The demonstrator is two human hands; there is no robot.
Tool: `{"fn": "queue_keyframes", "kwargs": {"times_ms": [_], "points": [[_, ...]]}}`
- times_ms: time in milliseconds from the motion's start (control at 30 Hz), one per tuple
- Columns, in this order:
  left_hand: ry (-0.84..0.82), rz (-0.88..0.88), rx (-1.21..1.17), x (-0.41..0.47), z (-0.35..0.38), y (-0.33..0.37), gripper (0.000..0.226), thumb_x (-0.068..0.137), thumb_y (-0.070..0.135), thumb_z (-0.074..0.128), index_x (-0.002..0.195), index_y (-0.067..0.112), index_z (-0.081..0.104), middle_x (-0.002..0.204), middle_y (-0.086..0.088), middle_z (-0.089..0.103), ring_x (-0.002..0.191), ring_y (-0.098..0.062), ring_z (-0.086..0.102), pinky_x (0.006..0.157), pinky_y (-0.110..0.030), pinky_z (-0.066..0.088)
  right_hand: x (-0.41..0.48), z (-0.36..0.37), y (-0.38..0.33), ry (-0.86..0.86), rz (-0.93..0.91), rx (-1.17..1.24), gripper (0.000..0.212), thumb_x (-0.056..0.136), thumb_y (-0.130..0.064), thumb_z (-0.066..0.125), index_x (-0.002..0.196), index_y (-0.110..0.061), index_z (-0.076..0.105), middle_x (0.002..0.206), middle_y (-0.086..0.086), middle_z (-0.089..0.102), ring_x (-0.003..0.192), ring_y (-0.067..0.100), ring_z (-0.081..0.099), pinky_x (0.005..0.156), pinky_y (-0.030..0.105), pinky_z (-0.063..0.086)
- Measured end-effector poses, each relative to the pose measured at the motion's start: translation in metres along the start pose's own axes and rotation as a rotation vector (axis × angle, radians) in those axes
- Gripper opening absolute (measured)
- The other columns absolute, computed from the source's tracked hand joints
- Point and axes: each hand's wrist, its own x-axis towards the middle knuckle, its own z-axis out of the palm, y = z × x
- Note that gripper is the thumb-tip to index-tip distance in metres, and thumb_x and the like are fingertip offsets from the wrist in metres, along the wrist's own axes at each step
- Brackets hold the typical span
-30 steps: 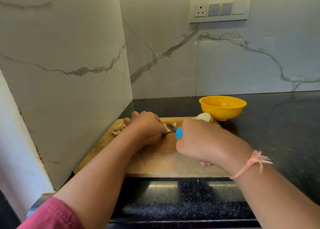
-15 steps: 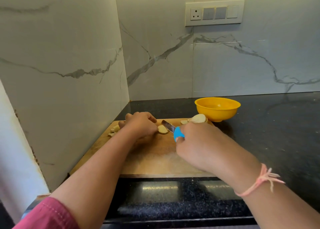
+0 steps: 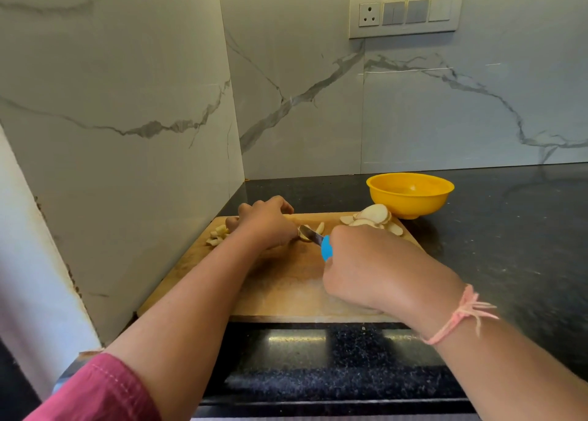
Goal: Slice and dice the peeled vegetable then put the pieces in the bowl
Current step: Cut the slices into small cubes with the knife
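A wooden cutting board (image 3: 286, 290) lies on the black counter. My left hand (image 3: 267, 221) sits with curled fingers over a pale vegetable slice (image 3: 305, 236) near the board's middle. My right hand (image 3: 372, 264) grips a blue-handled knife (image 3: 319, 244), its blade on that slice. A strip (image 3: 319, 228) lies just behind the blade. Diced pieces (image 3: 218, 234) sit at the board's left edge. A pile of round slices (image 3: 372, 218) rests at the board's far right corner. Behind it stands a yellow bowl (image 3: 410, 196), with nothing visible inside.
Marble walls close the corner on the left and behind. A switch panel (image 3: 405, 15) hangs on the back wall. Black counter (image 3: 509, 245) stretches to the right of the board. The counter's front edge runs just below the board.
The knife blade has come down onto the slice under my left hand. The view has shifted slightly, and the pile of slices shows more fully.
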Motion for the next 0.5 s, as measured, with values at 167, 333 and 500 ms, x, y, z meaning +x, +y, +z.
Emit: {"fn": "queue_keyframes", "kwargs": {"times_ms": [167,333,500], "points": [[0.000,0.032,0.033,-0.002,0.000,-0.003,0.027,0.092,0.038,0.057,0.117,0.042,0.049,0.130,0.003,0.053,0.127,-0.025,0.031,0.093,-0.043,0.027,-0.030,-0.007,0.009,-0.046,-0.021,-0.047,0.027,0.096,-0.032,0.042,0.120,-0.021,0.050,0.076,-0.006,0.043,0.075,0.010,0.050,0.063,0.022,0.043],[-0.053,0.165,0.008,-0.003,-0.002,-0.004,0.024,0.096,0.025,0.053,0.112,0.042,0.051,0.126,0.012,0.058,0.125,-0.019,0.041,0.097,-0.042,0.026,-0.028,-0.011,0.023,-0.053,0.052,0.057,0.037,0.097,-0.032,0.041,0.132,-0.023,0.044,0.083,-0.005,0.049,0.062,0.006,0.045,0.048,0.018,0.033],[-0.117,0.283,0.067,-0.006,-0.006,-0.003,0.043,0.096,0.024,0.055,0.134,0.041,0.044,0.139,0.015,0.048,0.135,-0.020,0.034,0.097,-0.042,0.022,-0.010,-0.003,0.033,0.017,0.140,0.133,0.031,0.094,-0.027,0.040,0.123,-0.019,0.049,0.073,-0.002,0.051,0.054,0.009,0.048,0.051,0.023,0.044]]}}
